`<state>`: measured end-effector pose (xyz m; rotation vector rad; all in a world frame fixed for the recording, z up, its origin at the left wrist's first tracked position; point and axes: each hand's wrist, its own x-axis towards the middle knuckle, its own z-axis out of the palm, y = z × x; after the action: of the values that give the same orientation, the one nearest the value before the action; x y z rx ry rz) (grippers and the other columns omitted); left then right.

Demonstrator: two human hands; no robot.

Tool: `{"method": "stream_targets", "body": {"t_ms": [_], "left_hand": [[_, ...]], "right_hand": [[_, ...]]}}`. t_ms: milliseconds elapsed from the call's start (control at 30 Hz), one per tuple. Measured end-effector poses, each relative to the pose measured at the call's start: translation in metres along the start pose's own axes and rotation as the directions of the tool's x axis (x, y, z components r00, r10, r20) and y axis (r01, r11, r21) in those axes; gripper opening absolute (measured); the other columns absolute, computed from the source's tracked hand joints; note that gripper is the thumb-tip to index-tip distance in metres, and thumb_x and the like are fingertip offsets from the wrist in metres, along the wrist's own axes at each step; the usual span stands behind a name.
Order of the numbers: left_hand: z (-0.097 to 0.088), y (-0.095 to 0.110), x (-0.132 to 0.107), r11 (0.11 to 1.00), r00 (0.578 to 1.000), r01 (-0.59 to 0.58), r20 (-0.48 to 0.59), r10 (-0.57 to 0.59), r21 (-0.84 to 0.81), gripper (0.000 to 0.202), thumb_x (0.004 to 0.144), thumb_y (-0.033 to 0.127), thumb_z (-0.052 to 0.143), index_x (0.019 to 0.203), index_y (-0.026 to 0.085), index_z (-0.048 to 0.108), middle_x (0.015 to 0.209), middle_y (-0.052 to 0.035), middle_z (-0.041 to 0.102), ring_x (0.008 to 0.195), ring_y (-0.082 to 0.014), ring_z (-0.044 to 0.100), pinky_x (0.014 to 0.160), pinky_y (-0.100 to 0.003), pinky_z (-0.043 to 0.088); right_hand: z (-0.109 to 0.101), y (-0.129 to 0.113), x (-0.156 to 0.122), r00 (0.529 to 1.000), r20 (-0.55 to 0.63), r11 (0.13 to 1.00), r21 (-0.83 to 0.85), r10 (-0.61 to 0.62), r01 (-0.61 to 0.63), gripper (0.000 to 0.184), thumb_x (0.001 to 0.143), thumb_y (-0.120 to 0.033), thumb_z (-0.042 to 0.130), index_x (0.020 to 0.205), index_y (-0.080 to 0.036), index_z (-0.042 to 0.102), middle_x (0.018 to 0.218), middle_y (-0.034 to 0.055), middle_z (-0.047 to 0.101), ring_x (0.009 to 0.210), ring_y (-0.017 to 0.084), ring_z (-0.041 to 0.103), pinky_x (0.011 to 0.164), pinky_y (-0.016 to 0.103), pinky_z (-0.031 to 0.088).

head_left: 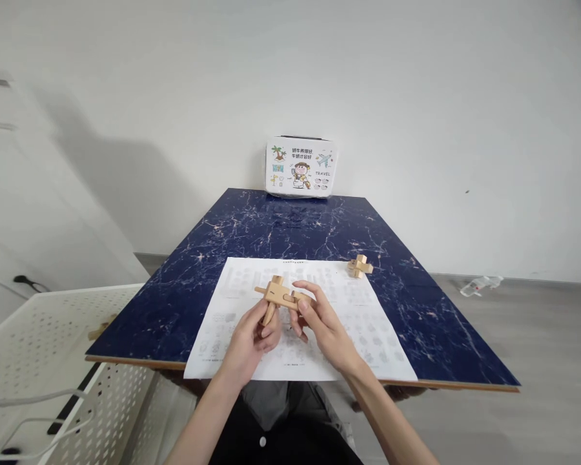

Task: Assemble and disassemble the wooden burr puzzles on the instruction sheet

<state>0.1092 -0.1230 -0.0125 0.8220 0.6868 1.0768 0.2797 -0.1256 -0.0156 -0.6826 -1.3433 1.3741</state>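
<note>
Between my two hands, above the printed sheet (252, 274), is a partly joined wooden interlocking puzzle (278, 294) of light notched sticks. My left hand (252, 336) grips its left part from below, with fingers curled round a downward-pointing stick. The thumb and fingers of my right hand (322, 320) close on the right end of the long notched stick. My right index finger is raised over a notch. A second wooden puzzle (359, 265), made of crossed sticks, sits at the sheet's upper right corner, apart from both hands.
The blue marbled table (290, 232) carries a white cartoon-printed case (300, 166) standing against the wall. To the left is a white perforated basket (39, 323) with a cable and wooden pieces (101, 326). A clear plastic item (481, 285) lies on the floor at right.
</note>
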Motion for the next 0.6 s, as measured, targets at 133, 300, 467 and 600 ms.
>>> {"method": "stream_targets", "body": {"t_ms": [133,300,467,600], "left_hand": [[-0.004,-0.001,0.0,0.999,0.999,0.038,0.037,-0.038,0.0,0.046,0.099,0.047,0.063,0.068,0.019,0.043,0.057,0.0084,0.031,0.045,-0.0046,0.018,0.047,-0.021,0.022],[-0.006,-0.007,-0.002,0.993,0.991,0.07,0.109,-0.08,0.092,0.044,0.098,0.059,0.061,0.084,0.017,0.058,0.056,0.0105,0.028,0.044,-0.0054,0.016,0.043,-0.02,0.016],[-0.002,-0.011,-0.003,0.978,0.995,0.046,0.08,-0.064,0.203,0.048,0.097,0.064,0.06,0.083,0.019,0.053,0.058,0.0115,0.024,0.045,-0.0054,0.013,0.042,-0.02,0.013],[-0.001,-0.007,-0.004,0.984,0.989,0.069,0.12,-0.09,0.166,0.042,0.097,0.058,0.065,0.086,0.02,0.05,0.065,0.0092,0.031,0.048,-0.0054,0.017,0.044,-0.021,0.015]], "right_hand": [[0.007,0.006,0.001,0.996,-0.058,0.997,0.058,0.062,-0.059,0.034,0.105,-0.055,0.055,0.12,-0.026,0.047,0.078,-0.005,0.055,0.061,0.012,0.048,0.057,0.027,0.04],[0.013,0.01,-0.001,0.99,-0.101,0.995,0.007,0.102,-0.102,0.037,0.102,-0.061,0.057,0.105,-0.025,0.05,0.079,-0.0035,0.056,0.061,0.014,0.049,0.057,0.029,0.041],[0.004,0.006,-0.004,0.989,-0.122,0.985,-0.141,0.085,-0.102,0.035,0.104,-0.059,0.055,0.101,-0.024,0.055,0.078,-0.0029,0.053,0.061,0.014,0.043,0.057,0.029,0.037],[0.0,0.007,-0.004,0.981,-0.174,0.982,-0.153,0.083,-0.111,0.037,0.102,-0.062,0.055,0.102,-0.024,0.057,0.078,-0.0029,0.052,0.06,0.014,0.041,0.057,0.03,0.037]]}}
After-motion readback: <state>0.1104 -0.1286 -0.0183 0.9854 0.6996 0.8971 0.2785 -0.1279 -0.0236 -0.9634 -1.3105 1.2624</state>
